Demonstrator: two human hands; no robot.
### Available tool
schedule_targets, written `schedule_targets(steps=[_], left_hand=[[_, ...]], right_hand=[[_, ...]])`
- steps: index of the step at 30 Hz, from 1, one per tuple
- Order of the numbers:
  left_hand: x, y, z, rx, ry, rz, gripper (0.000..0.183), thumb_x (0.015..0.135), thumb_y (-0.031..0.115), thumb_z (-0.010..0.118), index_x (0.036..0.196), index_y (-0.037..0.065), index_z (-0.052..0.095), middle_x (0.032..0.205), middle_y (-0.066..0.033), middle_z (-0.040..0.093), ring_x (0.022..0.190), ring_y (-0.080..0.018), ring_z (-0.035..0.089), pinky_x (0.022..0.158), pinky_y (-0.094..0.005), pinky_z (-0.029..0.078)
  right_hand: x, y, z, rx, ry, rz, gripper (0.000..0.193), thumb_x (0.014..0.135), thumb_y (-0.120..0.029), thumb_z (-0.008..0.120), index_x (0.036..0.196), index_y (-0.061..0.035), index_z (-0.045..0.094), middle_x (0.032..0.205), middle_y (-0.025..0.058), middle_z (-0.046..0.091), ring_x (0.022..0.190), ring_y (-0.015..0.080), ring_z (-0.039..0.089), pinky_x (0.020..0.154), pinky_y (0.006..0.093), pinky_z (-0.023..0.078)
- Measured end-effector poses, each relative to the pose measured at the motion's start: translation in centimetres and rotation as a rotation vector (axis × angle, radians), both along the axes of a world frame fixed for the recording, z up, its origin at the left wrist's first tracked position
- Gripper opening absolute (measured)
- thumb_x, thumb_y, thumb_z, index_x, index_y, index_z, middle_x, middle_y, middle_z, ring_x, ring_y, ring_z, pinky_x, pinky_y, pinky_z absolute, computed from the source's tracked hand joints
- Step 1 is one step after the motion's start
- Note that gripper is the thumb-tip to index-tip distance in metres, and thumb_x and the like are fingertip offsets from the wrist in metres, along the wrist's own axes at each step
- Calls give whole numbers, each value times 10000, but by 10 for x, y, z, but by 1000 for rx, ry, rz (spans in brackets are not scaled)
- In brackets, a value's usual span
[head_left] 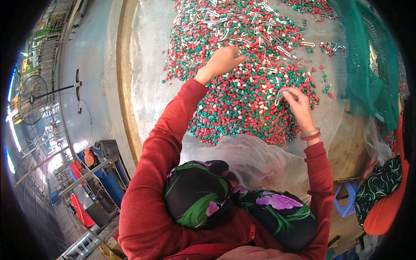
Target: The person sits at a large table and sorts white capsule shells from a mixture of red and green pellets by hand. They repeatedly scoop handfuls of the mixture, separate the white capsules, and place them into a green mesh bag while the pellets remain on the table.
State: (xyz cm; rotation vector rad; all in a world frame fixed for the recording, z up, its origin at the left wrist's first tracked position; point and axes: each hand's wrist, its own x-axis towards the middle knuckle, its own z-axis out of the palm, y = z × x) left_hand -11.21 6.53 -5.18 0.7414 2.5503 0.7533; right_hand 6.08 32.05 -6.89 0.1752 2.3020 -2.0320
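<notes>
A wide pile of small red, green and white pebble-like pieces lies spread before me on clear plastic sheeting. Slim, shiny metal loops are scattered through it, mostly toward the far side. Over the middle of the pile is my left hand, its fingers curled together at the pieces; what they hold is hidden. Farther right, my right hand pinches a long metal loop between thumb and fingers, just above the pile.
At the right stands a green basket draped with green netting, with metal loops inside. Another person's orange sleeve shows at the right edge. A blue plastic strap lies near my right elbow. A standing fan is far left.
</notes>
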Motion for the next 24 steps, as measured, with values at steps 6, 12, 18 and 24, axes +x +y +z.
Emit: schedule_targets(steps=[6,12,18,24], left_hand=[[20,16,46,1127,-1136,136,258,865,236,420,844,1,523,657,-61,502,477,-119,450,356,-242,341],[7,74,52,621,-860,-32,252,825,243,603,934,16,593,663,-8,545,525,-99,452,416,-248,356],[22,110,-21,-348,249,-317,261,775,272,653,855,24,664,808,-131,669,768,-296,663,673,-413,528],[44,86,-21,-310,157,-322,259,792,272,641,809,14,652,765,-171,658,747,-327,659,635,-437,531]], right_hand=[[-5,32,28,-569,-390,-81,110,919,-178,518,938,-94,586,642,-50,461,474,-5,316,380,164,214],[-9,24,9,44,-388,106,259,887,-310,563,900,-51,575,655,47,566,496,148,493,399,264,351],[-18,-29,12,968,-102,254,342,833,-336,615,866,0,554,700,212,623,682,387,626,563,468,486],[7,-1,-4,999,-127,282,219,830,-205,598,898,-1,556,744,215,628,722,386,623,601,473,492]])
